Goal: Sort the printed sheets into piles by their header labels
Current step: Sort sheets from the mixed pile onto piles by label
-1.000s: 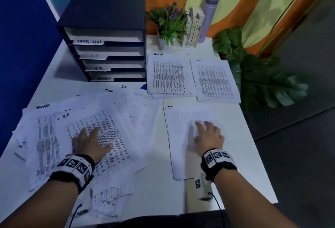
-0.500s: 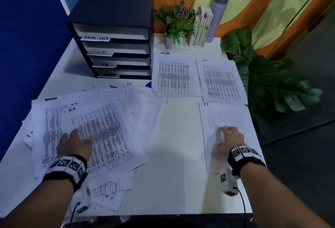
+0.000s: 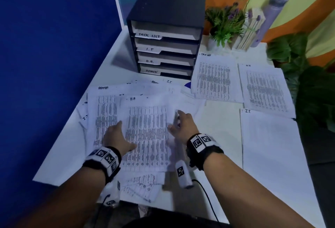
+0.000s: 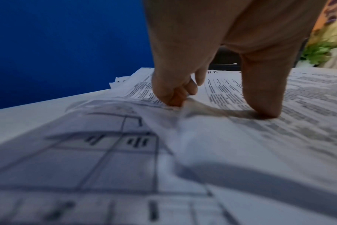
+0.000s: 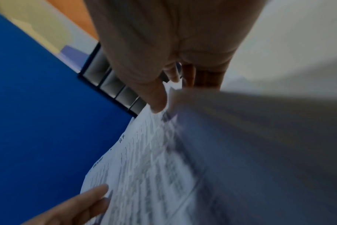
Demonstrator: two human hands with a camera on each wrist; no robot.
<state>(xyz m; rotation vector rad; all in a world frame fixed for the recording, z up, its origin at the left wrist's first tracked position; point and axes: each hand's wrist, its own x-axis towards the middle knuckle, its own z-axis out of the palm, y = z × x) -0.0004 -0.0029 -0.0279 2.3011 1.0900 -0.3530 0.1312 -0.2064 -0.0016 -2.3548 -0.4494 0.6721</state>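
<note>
A sheet headed H.R [image 3: 146, 130] tops a loose heap of unsorted sheets [image 3: 107, 90] at the table's left. My right hand [image 3: 176, 119] pinches its right edge between thumb and fingers, and that edge curls up off the heap [image 5: 175, 137]. My left hand [image 3: 123, 133] lies on the sheet's left side, with fingertips and thumb [image 4: 264, 109] pressing down. Three sorted piles lie to the right: TASK LIST [image 3: 215, 79], H.R [image 3: 264, 86] and I.T [image 3: 272, 146].
A black tray rack [image 3: 166, 28] labelled TASK LIST, I.T, H.R, ADMIN stands at the back. A potted plant [image 3: 224, 23], books and a bottle [image 3: 270, 12] sit behind the piles. Small paper scraps [image 3: 143, 184] lie at the near edge. A blue wall runs along the left.
My right hand left the I.T pile, crossed to the left and took hold of the H.R sheet's right edge, lifting it. The left hand stayed on the heap.
</note>
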